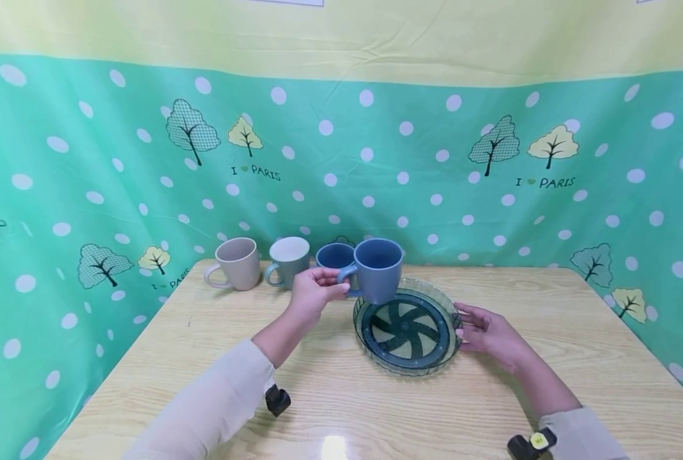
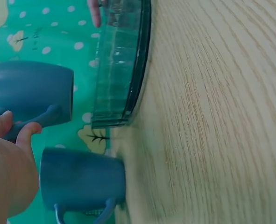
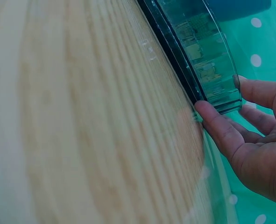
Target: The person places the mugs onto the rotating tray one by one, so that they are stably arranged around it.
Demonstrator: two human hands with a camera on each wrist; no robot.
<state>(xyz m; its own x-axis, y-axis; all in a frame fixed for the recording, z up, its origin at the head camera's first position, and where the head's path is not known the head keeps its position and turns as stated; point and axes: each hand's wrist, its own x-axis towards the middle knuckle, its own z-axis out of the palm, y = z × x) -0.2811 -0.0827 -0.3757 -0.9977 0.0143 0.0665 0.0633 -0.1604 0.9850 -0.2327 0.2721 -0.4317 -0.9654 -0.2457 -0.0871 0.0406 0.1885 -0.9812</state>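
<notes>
My left hand (image 1: 312, 291) pinches the handle of a blue mug (image 1: 379, 271), held upright over the far left rim of a round, clear turntable tray (image 1: 404, 367). The tray has a dark ring and a pinwheel pattern in its floor. In the left wrist view this mug (image 2: 35, 88) hangs in the air beside another blue mug (image 2: 81, 179) that stands on the table. My right hand (image 1: 493, 335) is at the tray's right side. In the right wrist view its fairly straight fingers (image 3: 217, 123) touch the tray's wall, one at the base, one near the rim.
Along the table's back edge stand a beige mug (image 1: 240, 265), a grey-green mug with a pale inside (image 1: 291, 262) and a dark blue mug (image 1: 335, 255), partly hidden by my left hand. A green dotted cloth (image 1: 399, 160) hangs behind the wooden table (image 1: 376, 415).
</notes>
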